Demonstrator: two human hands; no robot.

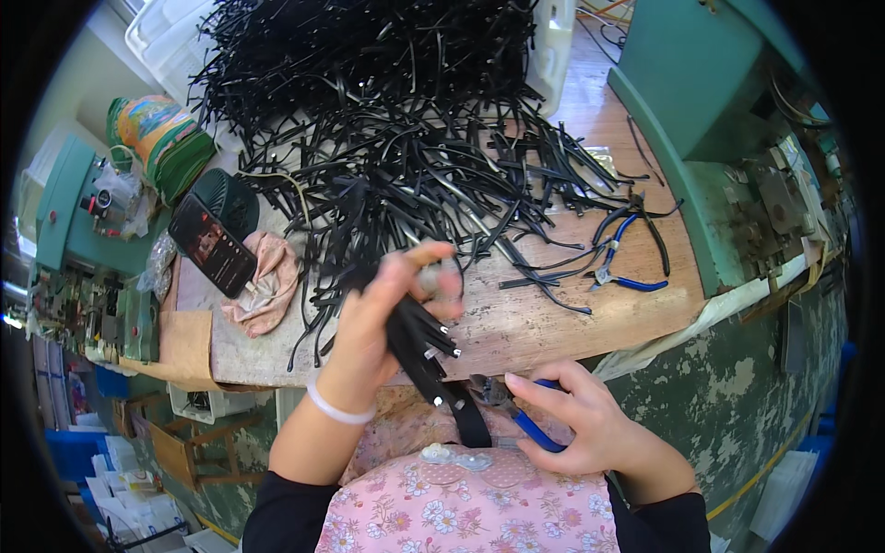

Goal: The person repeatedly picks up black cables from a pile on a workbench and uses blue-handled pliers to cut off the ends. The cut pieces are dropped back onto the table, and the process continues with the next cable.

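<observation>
My left hand point(373, 318), slightly blurred, is wrapped round a bundle of short black cables point(417, 361). Their cut ends, some with silvery metal tips, point down toward my lap. In my right hand point(590, 419) is a pair of cutting pliers point(533, 429) with blue handles. Its dark jaws are close to the right of the bundle's lower ends, and I cannot tell whether they touch. A wide black strip point(471, 424) hangs below the bundle, in front of my pink flowered apron point(452, 507). Beyond my left hand lies a loose heap of black cables point(387, 175) on the wooden table point(636, 336).
A white bin point(553, 55) piled with black cables stands at the back. Blue-handled pliers point(631, 283) and dark-handled pliers point(656, 235) lie at right. A phone point(212, 247) leans beside a pink cloth point(267, 290) at left. Green machines point(701, 111) flank the table.
</observation>
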